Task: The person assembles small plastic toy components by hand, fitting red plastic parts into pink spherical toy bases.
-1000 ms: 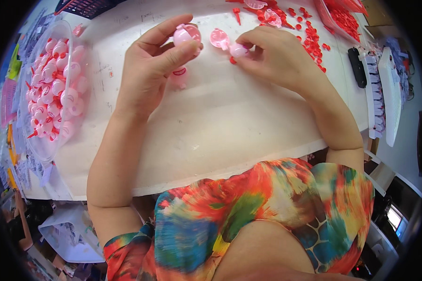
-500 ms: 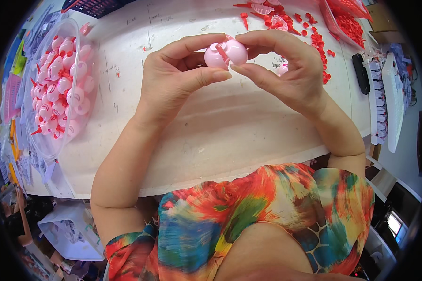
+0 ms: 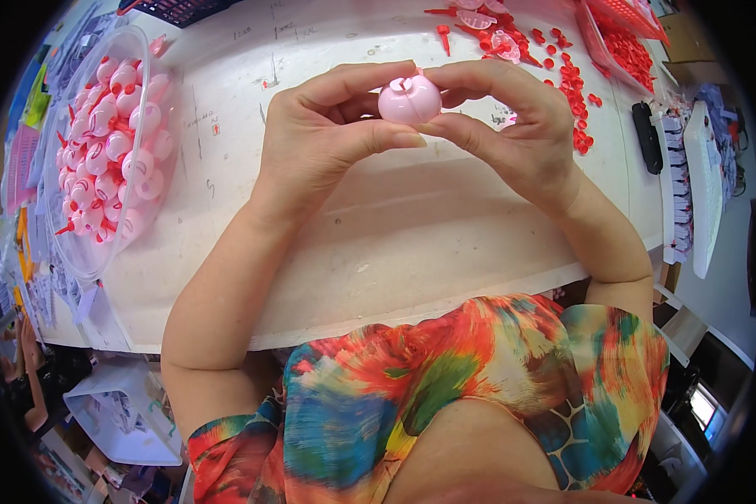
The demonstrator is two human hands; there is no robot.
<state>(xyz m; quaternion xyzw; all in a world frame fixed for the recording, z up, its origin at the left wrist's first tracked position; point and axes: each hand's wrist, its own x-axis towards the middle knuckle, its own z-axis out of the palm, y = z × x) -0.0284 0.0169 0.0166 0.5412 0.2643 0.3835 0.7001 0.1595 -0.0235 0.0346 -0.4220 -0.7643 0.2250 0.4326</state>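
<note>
Left hand (image 3: 317, 130) and right hand (image 3: 519, 126) are clamped by the fingertips on one pink ball (image 3: 409, 99) above the table's (image 3: 378, 239) far middle, its halves, held apart half a second earlier, now brought together along a seam, while red stems (image 3: 65, 228) are seen only on balls (image 3: 102, 119) tubbed at left.

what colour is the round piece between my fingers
Light pink; the round piece shows best in the head view.

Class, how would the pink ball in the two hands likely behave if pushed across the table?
The pink ball would probably roll, being rounded, though its small stub might check it. Its glossy surface suggests slipperiness. It seems stiff: no dent shows between the left hand and the right hand.
</note>
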